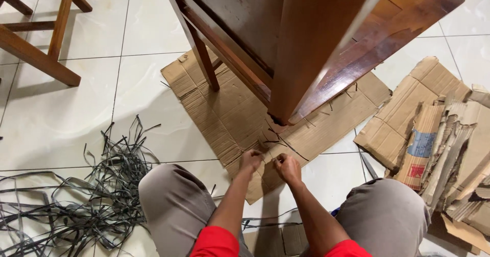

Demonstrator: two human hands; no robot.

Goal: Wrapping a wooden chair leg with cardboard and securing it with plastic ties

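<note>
A thin dark strip [278, 144] runs across the flattened cardboard sheet [224, 117] on the floor, right under the wooden furniture leg [306, 53]. Your left hand [250, 160] has its grip closed at the near end of that strip, fingers curled; your right hand [287, 168] pinches just beside it, though what it clamps is too small to tell. Left of your knee lies a tangle of dark strips [87, 196]. To the right, a pile of torn cardboard [439, 139]. A wooden chair [41, 37] stands far left.
</note>
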